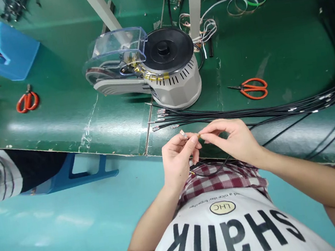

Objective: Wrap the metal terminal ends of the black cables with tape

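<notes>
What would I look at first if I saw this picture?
You'd probably spot the big round grey tape dispenser first, standing in the middle of the green workbench. Just below it, the left hand and right hand pinch a small cable end, beside a bunch of black cables. Bright orange-handled scissors lie to the right of the dispenser, and another pair lies to its left.

My left hand (177, 161) and right hand (234, 139) meet just above my chest (225, 233), fingertips (207, 133) pinched and nearly touching, wrists (173, 186) slightly bent, both forearms (304, 181) angling inward from either side.
</notes>
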The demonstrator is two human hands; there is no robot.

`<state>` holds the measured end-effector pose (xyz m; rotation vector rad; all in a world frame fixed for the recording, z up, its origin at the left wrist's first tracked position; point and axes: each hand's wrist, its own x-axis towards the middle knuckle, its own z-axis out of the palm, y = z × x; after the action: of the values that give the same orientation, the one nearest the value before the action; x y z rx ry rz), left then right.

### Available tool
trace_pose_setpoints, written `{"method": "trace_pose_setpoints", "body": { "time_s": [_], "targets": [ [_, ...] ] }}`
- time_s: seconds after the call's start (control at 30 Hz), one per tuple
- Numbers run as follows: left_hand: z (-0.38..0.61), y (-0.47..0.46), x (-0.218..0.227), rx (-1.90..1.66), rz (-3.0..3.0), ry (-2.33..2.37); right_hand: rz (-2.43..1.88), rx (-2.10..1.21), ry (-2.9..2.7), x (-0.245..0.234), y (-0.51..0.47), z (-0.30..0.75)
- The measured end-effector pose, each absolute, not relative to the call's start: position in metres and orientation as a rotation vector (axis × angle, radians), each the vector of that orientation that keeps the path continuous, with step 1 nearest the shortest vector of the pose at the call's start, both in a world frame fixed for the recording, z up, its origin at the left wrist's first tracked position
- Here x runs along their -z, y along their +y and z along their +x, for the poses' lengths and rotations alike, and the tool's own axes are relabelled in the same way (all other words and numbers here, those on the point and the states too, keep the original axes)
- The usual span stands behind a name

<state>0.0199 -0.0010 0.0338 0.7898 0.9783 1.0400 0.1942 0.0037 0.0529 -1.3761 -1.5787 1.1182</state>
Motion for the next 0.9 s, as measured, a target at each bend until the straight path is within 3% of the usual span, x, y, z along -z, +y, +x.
{"method": "trace_pose_setpoints", "body": {
  "time_s": [0.13,0.4,0.9],
  "targets": [
    [0.021,-0.003,-0.036,-1.071,0.774,0.958,-1.413,-1.140,-1.469,-0.054,0.006,0.196],
    [0.022,-0.009,-0.040,-1.059,0.879,0.928,-1.313,-1.561,-1.249,-0.057,0.015,0.200],
    [0.022,-0.012,-0.036,-0.956,0.844,0.835,-1.200,-1.656,-1.237,-0.057,0.018,0.194]
  ]
}}
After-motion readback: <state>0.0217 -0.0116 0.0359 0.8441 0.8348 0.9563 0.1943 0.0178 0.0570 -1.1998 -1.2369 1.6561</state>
